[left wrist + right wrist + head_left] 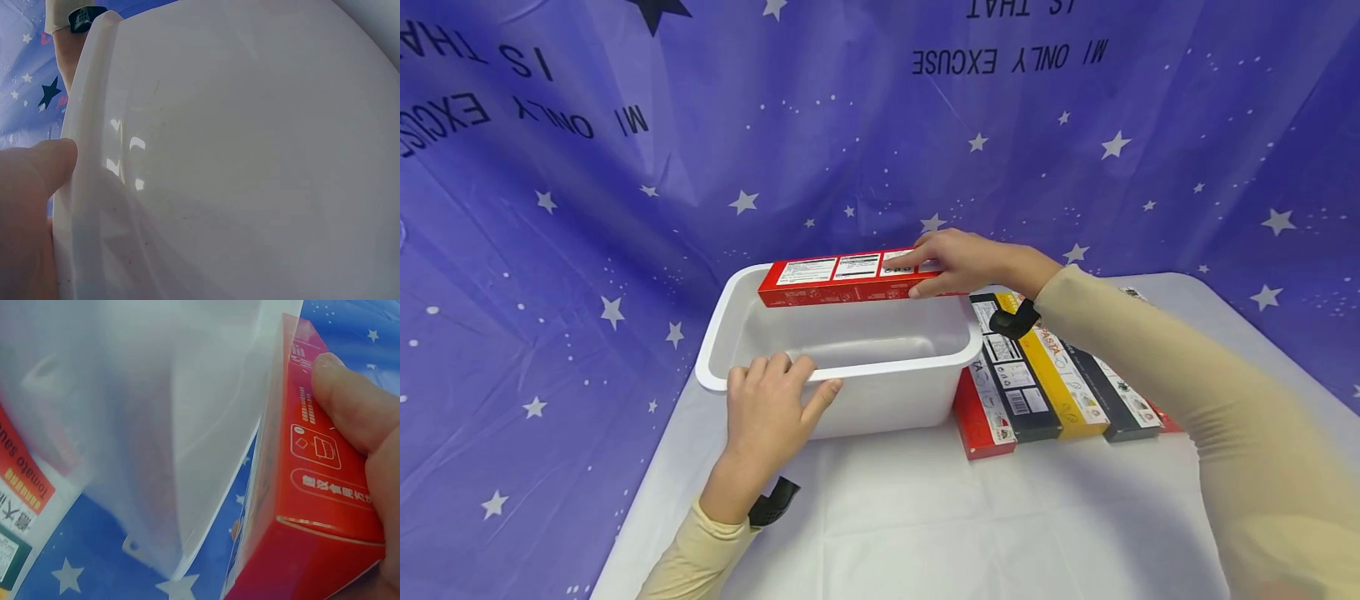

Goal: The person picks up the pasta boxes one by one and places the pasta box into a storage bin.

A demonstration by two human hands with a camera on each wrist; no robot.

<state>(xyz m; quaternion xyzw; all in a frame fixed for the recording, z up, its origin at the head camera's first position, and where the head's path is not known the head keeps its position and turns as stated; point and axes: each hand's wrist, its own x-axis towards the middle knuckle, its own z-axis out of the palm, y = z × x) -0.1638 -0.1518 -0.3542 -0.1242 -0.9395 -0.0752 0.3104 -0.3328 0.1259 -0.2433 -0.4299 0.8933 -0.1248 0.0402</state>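
A white plastic bin [887, 404] stands on the table with its open top facing up. My left hand [771, 408] grips its near rim, fingers over the edge and thumb along the outside; the left wrist view shows that thumb [53, 162] against the bin wall [250, 156]. Over the bin's far side, a long red pasta box [827, 287] lies level in my right hand [962, 258]. The thumb is on the near side and the fingers spread across its printed top. Up close, the right wrist view shows the box's red end [325, 544] beside the bin.
Right of the bin, several pasta boxes lie side by side: a red one [983, 425], a black one [1026, 400], a yellow one [1075, 392] and another black one [1116, 404]. Purple star-printed cloth [850, 125] hangs behind the white-covered table [925, 517].
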